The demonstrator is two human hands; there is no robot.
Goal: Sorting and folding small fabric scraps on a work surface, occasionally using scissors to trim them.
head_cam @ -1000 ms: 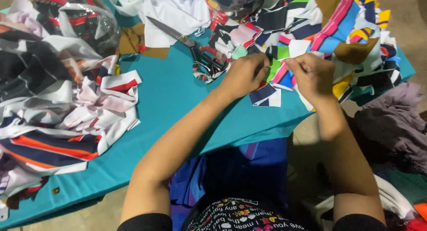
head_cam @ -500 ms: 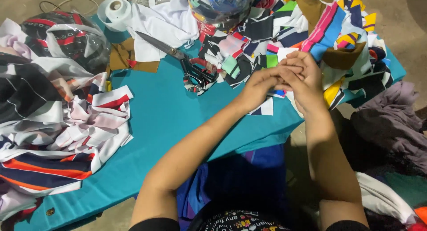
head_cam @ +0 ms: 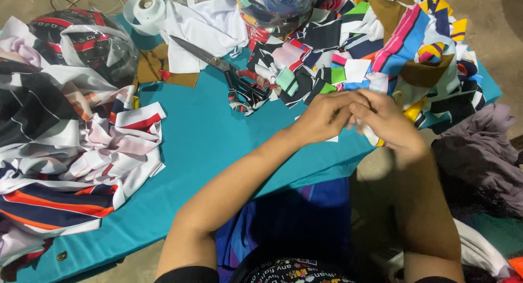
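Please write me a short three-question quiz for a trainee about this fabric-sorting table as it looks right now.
1. True or false: the large metal scissors lie on the teal cloth-covered table, untouched by either hand.
2. Where are the left hand and right hand?
A. Together, by the heap of multicoloured fabric scraps
B. On the white tape roll
3. Fill in: the folded striped fabric stack lies to the person's ____.

Key: 1 true; 2 A; 3 left.

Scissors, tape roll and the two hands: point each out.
scissors [head_cam: 220,63], head view, at the pivot.
tape roll [head_cam: 144,8], head view, on its white side.
left hand [head_cam: 321,116], head view, back of hand.
right hand [head_cam: 389,121], head view, back of hand.
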